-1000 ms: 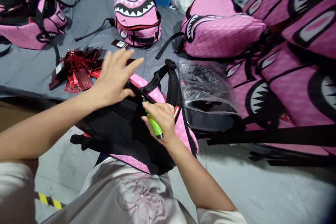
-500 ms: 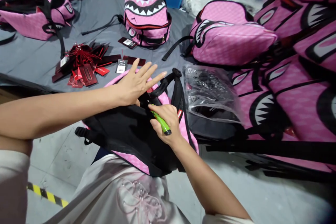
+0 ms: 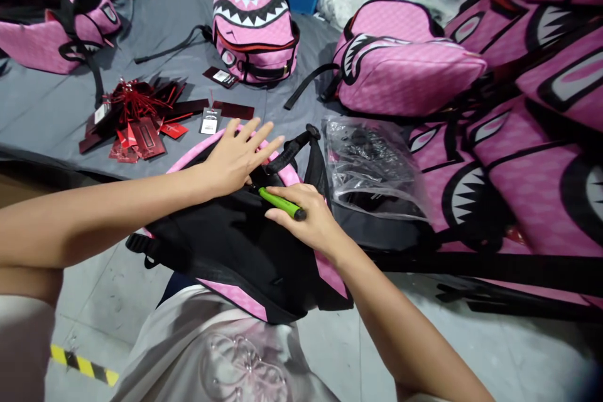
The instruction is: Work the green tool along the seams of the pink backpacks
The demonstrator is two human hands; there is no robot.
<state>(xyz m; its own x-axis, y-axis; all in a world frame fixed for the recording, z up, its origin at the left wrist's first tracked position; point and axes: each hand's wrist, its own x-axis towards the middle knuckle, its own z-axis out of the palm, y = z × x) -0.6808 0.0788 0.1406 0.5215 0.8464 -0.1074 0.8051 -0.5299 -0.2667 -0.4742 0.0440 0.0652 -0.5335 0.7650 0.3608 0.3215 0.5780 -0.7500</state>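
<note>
A pink backpack (image 3: 235,245) lies on my lap with its black back panel and straps facing up. My left hand (image 3: 235,157) rests flat on its upper edge, fingers stretched out and spread. My right hand (image 3: 306,220) is closed around a green marker-like tool (image 3: 280,202), whose tip points left toward the bag's top, close to my left hand. A black carry handle (image 3: 294,144) sticks up just beyond my fingers.
A pile of red hang tags (image 3: 136,116) lies on the grey table (image 3: 51,113). Pink shark-mouth backpacks (image 3: 254,28) stand behind and stack at the right (image 3: 527,107). A clear plastic bag (image 3: 372,163) lies beside my right hand. Concrete floor with yellow-black tape (image 3: 80,364) is below.
My left hand slid right and then settled flat on the bag's top edge. My right hand tilted the green tool from upright to nearly level, its tip toward the left hand.
</note>
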